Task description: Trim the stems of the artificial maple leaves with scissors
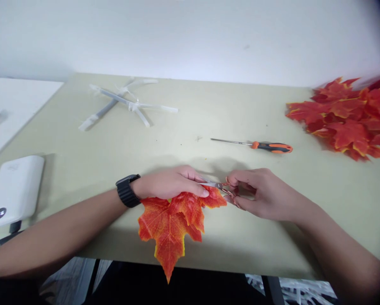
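Note:
Near the table's front edge, my left hand point(173, 183) is closed on a cluster of red-orange maple leaves point(170, 228), thumb on top, with the leaves hanging toward the edge. My right hand point(262, 192) has its fingers in the loops of small copper-handled scissors point(220, 186). The blades point left and lie at the upper edge of the leaves, beside my left thumb and fingertips. Whether the blades touch a stem is hidden by my left fingers.
A screwdriver point(272, 147) lies beyond my right hand. More red leaves point(351, 118) are piled at the back right. Wrapped sticks point(113, 101) lie at the back left. A white power bank point(16, 190) with a plugged cable is at the left.

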{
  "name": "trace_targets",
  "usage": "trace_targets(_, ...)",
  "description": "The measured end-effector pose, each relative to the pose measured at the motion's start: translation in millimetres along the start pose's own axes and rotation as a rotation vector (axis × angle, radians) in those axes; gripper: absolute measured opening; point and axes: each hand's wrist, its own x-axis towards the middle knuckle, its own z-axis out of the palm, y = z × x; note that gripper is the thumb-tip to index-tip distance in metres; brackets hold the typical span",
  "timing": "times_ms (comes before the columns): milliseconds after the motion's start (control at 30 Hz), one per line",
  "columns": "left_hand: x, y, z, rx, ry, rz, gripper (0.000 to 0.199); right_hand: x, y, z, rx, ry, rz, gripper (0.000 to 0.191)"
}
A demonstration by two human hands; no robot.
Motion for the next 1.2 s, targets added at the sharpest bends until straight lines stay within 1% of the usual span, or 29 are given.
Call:
trace_targets(100,0.1,0.3,0.3,-0.002,-0.008,-0.007,0.018,0.0,-0.5,-0.4,0.004,-0.006,-0.004,0.013)
trace_targets(267,0.4,1.0,0.6,-0.012,-0.003,-0.027,0.014,-0.4,1.5,-0.2,0.002,-0.021,0.001,0.013)
trace_targets(433,-0.4,0.5,-1.0,0.054,0.008,-0.022,0.022,-0.1,2.3,-1.3,-0.001,-0.034,-0.007,0.014)
trace_targets(533,-0.6,-0.2,-1.8,0.074,0.019,-0.024,0.022,-0.7,1.1,-1.9,0.008,-0.032,-0.004,0.014)
trace_targets(800,0.5,-1.8,-2.1,0.018,-0.005,-0.007,0.019,-1.6,-1.8,-2.5,0.008,-0.012,-0.013,0.013)
trace_targets(1033,-0.3,0.2,-0.1,0.003,-0.002,-0.003,0.018,-1.5,-1.3,-2.1,0.045,-0.026,0.007,0.014)
trace_targets(1200,-1.3,1.5,0.3,0.005,0.006,-0.036,0.019,-1.3,-1.4,-2.4,0.066,-0.03,0.001,0.013)
